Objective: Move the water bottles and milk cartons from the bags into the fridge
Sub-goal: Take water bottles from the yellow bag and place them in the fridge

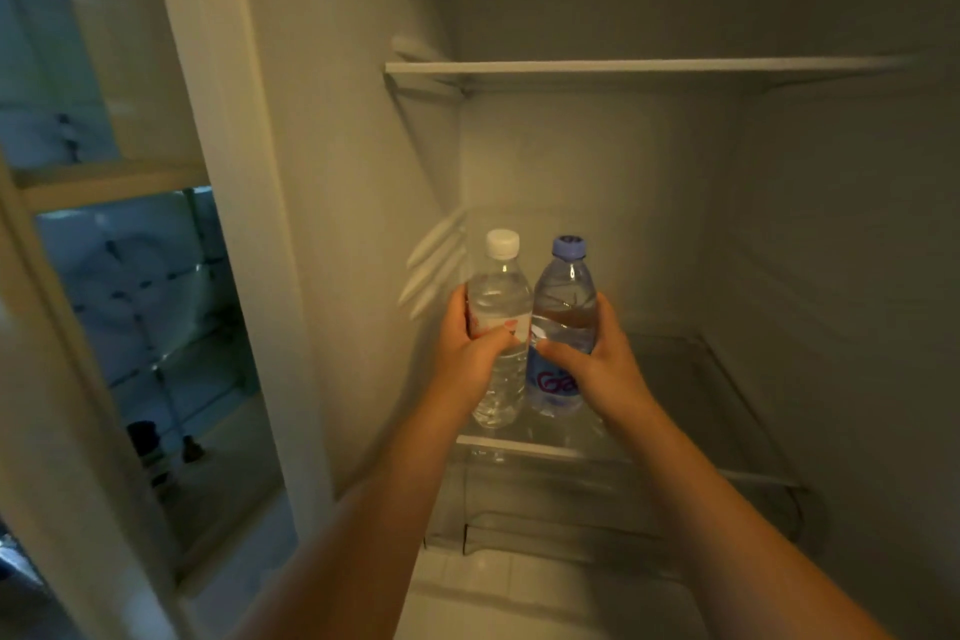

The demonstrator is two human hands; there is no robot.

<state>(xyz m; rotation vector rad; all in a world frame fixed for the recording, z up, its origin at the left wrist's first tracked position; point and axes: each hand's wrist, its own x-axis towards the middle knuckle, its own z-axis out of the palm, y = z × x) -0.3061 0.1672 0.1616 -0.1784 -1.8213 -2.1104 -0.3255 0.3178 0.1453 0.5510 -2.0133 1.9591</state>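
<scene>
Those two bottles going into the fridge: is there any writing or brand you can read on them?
"Ga": pink letters on the blue-capped bottle, the rest hidden behind the right hand.
White-capped bottle: pinkish label, too blurred and covered by the left hand to read.

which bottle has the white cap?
The bottle in the left hand: the clear bottle with a white cap and red-marked label. The other bottle, in the right hand, is blue-tinted with a purple-blue cap.

glass fridge shelf (pixel 691 379) bears two upright water bottles (pixel 501 327).
</scene>
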